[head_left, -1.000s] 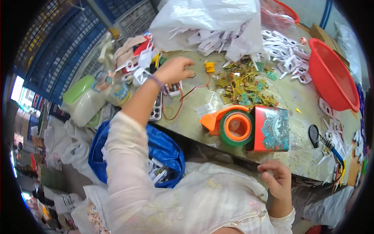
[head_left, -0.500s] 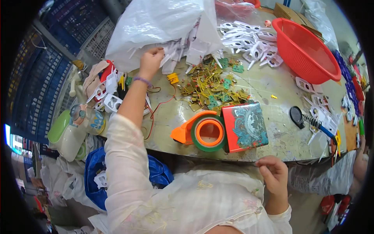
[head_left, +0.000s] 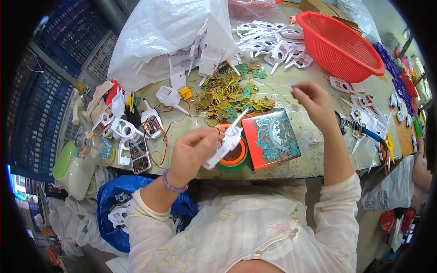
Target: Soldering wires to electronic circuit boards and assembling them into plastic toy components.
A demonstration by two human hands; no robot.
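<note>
My left hand (head_left: pixel 195 152) is closed round a white plastic housing (head_left: pixel 226 146) with a thin pointed stem, held over the tape dispenser. Under it, the roll of green tape (head_left: pixel 237 166) in its orange holder is partly covered. My right hand (head_left: pixel 315 102) is raised over the right part of the table, thumb and fingers pinched together; a small pale bit shows at the fingertips, too small to name. Between the hands stands a red and dark tin box (head_left: pixel 271 139). Behind it lies a heap of small green circuit boards with yellow wires (head_left: pixel 230 93).
A large white sack (head_left: pixel 159 41) spills white housings at the back left. White frames (head_left: pixel 268 41) lie beside a red basket (head_left: pixel 339 45). A soldering iron (head_left: pixel 364 128) rests at the right. A blue bag (head_left: pixel 107 214) hangs below the table's left front edge.
My left hand has come back from the sack's mouth with a white housing in it. My right hand has risen from the front edge to above the table. The view has shifted slightly.
</note>
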